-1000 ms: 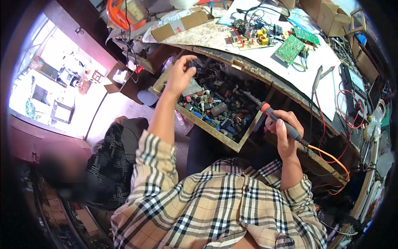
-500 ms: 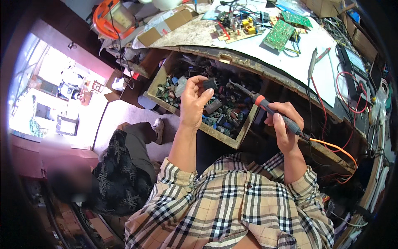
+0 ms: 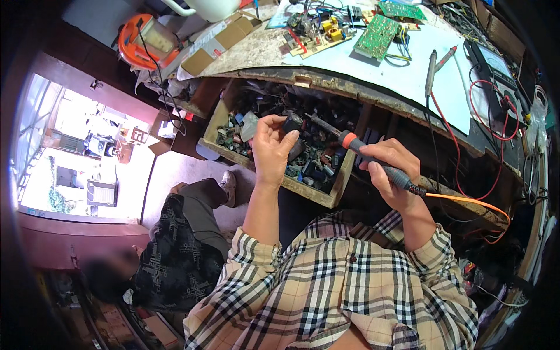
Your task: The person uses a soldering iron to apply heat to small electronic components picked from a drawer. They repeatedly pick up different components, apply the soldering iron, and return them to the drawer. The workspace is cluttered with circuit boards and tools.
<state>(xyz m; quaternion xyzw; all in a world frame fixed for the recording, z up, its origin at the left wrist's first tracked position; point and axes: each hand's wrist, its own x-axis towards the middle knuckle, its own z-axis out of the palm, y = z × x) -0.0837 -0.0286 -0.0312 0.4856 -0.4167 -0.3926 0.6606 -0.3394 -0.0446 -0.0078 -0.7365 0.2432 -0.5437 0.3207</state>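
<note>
I had the left hand (image 3: 272, 151) pinching a black part (image 3: 293, 122) between thumb and fingers, above the drawer (image 3: 309, 193). The right hand (image 3: 395, 169) was wrapped round the iron (image 3: 376, 157), its tip pointing left, just beside the part; I could not tell whether they touched. Loose components (image 3: 316, 172) crowded the drawer beneath. The bench (image 3: 251, 57) hung over the drawer's far side, and on its white sheet (image 3: 411, 96) I saw 2 green boards (image 3: 378, 38), a tan board (image 3: 315, 45) and 2 probes (image 3: 431, 70). Their leads (image 3: 454, 157) dropped over the bench's near edge, right of the right hand, close to the iron's orange cord (image 3: 466, 200). A meter (image 3: 499, 67) lay at right. At far left I saw a carton (image 3: 213, 46), a white jug (image 3: 207, 9) and an orange tub (image 3: 149, 44). A co-worker (image 3: 181, 251) was at left.
</note>
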